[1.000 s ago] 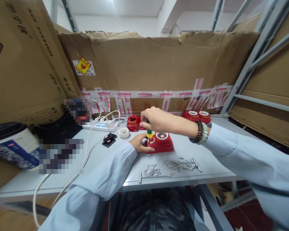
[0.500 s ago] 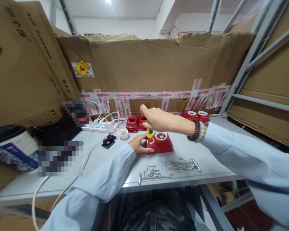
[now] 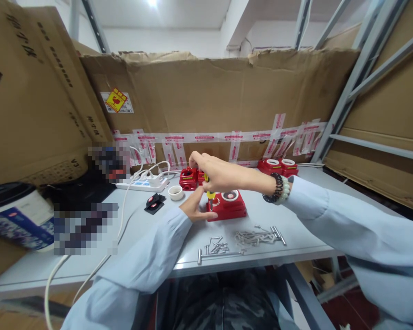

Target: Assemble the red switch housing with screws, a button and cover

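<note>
A red plastic housing [image 3: 229,208] with a white round opening sits mid-table. My right hand [image 3: 211,172] is closed round the top of a yellow-and-green screwdriver [image 3: 209,195] that stands upright with its tip at the housing's left side. My left hand [image 3: 194,208] presses against the housing's left edge, fingers curled by the screwdriver shaft. A bead bracelet is on my right wrist.
Loose screws [image 3: 218,245] and metal pins [image 3: 258,236] lie near the table's front edge [image 3: 248,261]. Behind are more red housings [image 3: 189,178], another red pair [image 3: 278,166], a white cup [image 3: 175,192], a black part [image 3: 153,201], a power strip [image 3: 142,183] with cables. Cardboard walls surround; a metal rack stands right.
My right hand has dropped a little and shifted left on the screwdriver handle. My left hand's fingers have lifted nearer the shaft. The housing has stayed in place.
</note>
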A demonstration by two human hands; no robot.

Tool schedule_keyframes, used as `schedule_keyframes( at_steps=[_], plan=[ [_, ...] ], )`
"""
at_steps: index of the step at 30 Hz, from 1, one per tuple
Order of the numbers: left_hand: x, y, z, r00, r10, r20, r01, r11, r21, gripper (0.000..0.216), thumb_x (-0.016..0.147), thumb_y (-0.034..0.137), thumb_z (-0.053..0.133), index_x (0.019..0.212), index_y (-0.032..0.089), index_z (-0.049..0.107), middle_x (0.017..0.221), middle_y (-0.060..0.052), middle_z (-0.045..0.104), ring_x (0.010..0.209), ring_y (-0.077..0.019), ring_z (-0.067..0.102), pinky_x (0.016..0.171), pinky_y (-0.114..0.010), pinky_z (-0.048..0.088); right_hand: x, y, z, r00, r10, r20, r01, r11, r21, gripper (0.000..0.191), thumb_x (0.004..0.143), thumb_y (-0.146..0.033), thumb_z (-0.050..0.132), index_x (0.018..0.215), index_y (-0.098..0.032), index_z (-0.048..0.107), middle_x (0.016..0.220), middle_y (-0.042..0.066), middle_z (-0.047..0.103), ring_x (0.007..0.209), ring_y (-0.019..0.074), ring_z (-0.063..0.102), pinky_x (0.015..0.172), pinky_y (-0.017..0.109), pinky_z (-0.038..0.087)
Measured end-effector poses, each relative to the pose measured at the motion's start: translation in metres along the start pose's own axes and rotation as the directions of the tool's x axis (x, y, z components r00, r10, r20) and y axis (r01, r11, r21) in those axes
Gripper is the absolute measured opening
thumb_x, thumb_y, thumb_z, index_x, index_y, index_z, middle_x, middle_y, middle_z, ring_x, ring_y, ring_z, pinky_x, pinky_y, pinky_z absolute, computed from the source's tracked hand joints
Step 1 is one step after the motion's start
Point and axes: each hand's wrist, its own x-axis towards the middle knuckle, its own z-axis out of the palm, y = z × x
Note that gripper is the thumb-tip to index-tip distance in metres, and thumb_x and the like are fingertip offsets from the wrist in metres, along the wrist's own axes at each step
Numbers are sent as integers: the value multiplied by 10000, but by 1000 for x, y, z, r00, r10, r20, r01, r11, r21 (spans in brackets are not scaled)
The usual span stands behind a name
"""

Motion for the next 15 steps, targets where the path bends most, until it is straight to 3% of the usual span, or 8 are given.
schedule_keyframes(
  at_steps=[3, 6, 11, 15],
  plan=[
    [-4, 6, -7, 991, 66, -117, -55, 994, 90, 474, 685, 406, 687, 1063, 147, 567, 1027, -93, 584, 947, -246, 548, 867, -383, 441, 1, -3, 0, 999, -6, -42, 8, 999, 42, 406, 684, -116, 553, 1036, -174, 359, 1001, 82, 487, 824, 189, 508, 629, 297, 402],
    [-6, 11, -10, 992, 110, -54, -104, 990, 100, 232, 740, 358, 638, 847, 152, 647, 836, -53, 587, 764, -185, 559, 731, -309, 467, 2, -5, 2, 996, -11, -88, 14, 1000, 27, 331, 741, -108, 494, 1044, -147, 367, 1014, 104, 489, 863, 203, 509, 675, 323, 410],
    [-3, 14, -7, 991, 129, 48, -128, 992, -23, 183, 805, 312, 585, 767, 144, 645, 754, -50, 627, 687, -150, 572, 679, -268, 460, 0, -1, 2, 995, -20, -102, 12, 997, -75, 344, 753, -90, 496, 1078, -123, 387, 1038, 124, 526, 848, 201, 535, 672, 315, 412],
    [-1, 14, -5, 996, 72, 46, -70, 996, -47, 237, 800, 357, 603, 705, 139, 601, 706, -48, 635, 670, -152, 570, 668, -267, 455, -2, 5, 5, 983, 100, -154, -136, 961, -241, 346, 864, -410, 461, 1021, -103, 442, 865, 125, 590, 720, 229, 560, 563, 324, 379]
  ],
)
